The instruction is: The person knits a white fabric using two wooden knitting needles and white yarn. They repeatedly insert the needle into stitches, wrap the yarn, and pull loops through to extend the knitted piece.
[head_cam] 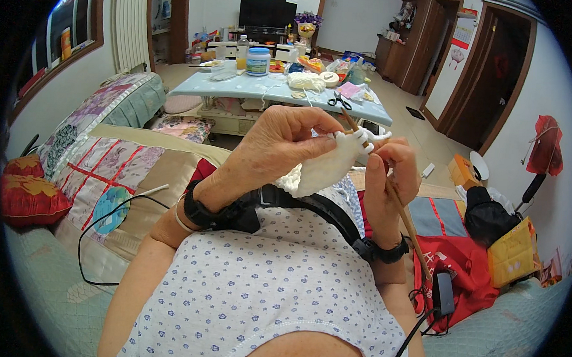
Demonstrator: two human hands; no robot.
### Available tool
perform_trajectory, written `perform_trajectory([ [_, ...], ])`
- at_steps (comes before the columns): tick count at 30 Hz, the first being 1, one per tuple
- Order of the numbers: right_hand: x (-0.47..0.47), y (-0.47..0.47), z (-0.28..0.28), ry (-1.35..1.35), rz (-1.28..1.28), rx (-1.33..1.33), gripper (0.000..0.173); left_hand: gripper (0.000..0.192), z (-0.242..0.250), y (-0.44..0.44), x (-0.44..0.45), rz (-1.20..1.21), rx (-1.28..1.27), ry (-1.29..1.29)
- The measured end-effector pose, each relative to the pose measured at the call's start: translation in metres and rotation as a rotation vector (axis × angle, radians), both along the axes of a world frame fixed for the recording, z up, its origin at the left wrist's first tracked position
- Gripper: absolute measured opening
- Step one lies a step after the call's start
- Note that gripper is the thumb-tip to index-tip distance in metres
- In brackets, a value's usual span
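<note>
My left hand pinches a piece of white knitting at its upper edge, together with a wooden knitting needle whose tip shows above the fingers. In my right hand is a long wooden knitting needle, its shaft slanting down past the wrist towards a red bag. The needles meet at white loops near the knitting's upper right corner. Thick white yarn runs from there to the right hand's fingers. The lower part of the knitting hangs above my lap, partly behind the left hand and wrist.
Ahead, a low table with a light blue cover bears a ball of white yarn, black-handled scissors, a blue-lidded tub and a bottle. A red bag and a black cable lie on the sofa beside me.
</note>
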State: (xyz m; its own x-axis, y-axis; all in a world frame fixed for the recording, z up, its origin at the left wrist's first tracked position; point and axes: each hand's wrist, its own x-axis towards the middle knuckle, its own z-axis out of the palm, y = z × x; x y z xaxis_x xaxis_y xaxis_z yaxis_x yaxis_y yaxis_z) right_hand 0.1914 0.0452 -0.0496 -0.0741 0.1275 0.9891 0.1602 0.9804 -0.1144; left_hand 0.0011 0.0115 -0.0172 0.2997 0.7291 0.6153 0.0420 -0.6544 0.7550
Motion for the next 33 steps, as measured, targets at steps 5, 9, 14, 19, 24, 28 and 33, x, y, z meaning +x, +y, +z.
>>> perform_trajectory([
  [5, 0.0, -0.001, 0.003, -0.069, -0.136, 0.02, 0.006, 0.021, -0.003, 0.003, -0.002, 0.024, 0.018, -0.001],
  [9, 0.0, 0.0, 0.002, -0.064, -0.12, -0.003, 0.005, 0.024, -0.001, 0.003, -0.003, -0.055, -0.025, -0.037],
  [14, 0.002, -0.001, 0.002, -0.065, -0.096, -0.017, 0.007, 0.023, 0.002, 0.003, 0.0, -0.048, 0.033, -0.058],
  [19, 0.001, -0.002, 0.001, -0.054, -0.07, -0.041, 0.01, 0.023, 0.006, -0.002, -0.003, -0.009, -0.014, 0.019],
  [24, 0.001, -0.003, 0.001, -0.045, -0.082, -0.065, 0.011, 0.02, 0.011, 0.001, -0.005, 0.039, -0.018, 0.09],
  [28, 0.001, -0.004, 0.002, -0.041, -0.069, -0.054, 0.009, 0.021, 0.012, 0.004, 0.001, -0.051, -0.029, -0.013],
  [33, 0.002, -0.004, 0.003, -0.051, -0.103, -0.006, 0.007, 0.022, 0.014, 0.007, 0.004, 0.001, 0.065, 0.061],
])
